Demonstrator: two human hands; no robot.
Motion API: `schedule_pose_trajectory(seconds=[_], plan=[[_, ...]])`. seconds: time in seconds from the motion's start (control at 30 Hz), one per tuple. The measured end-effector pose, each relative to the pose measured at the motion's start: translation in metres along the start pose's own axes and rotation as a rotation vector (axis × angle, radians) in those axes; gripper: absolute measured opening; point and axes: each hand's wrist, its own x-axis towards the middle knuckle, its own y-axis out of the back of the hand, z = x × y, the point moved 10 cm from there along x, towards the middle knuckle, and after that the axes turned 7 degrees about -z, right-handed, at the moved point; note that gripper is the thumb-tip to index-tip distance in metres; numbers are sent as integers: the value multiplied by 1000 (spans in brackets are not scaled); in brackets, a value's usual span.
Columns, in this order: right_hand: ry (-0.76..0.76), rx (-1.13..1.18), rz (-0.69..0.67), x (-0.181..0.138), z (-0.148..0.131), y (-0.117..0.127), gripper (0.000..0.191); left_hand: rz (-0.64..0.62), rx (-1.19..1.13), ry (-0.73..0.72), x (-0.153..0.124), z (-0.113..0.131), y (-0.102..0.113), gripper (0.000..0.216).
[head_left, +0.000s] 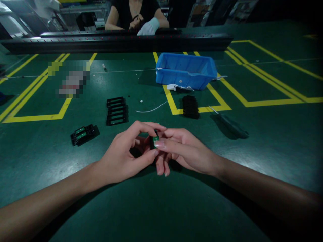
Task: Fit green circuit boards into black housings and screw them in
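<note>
Left hand (126, 156) and right hand (186, 153) both pinched the part (155, 138), small, black and green, fingertips closed tight. Steady, even pressure looked wisest, with the part kept square.

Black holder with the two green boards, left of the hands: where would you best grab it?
Take the black holder by its two long edges, probably coming down from above. It lies flat on the table, clear on every side, and is narrow across, so fingers can span it without pressing on the green boards.

Blue bin (185, 70), green mat (151, 208) (yellow lines), black frames (116, 111).
</note>
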Motion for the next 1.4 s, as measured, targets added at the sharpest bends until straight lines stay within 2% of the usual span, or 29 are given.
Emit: schedule_pose_trajectory(seconds=[0.53, 1.4], plan=[[15, -1, -15, 0, -2, -2, 13, 4, 26, -49, -1, 7, 1, 37], [-5, -28, -21, 0, -1, -3, 15, 12, -6, -35, -2, 4, 1, 35]])
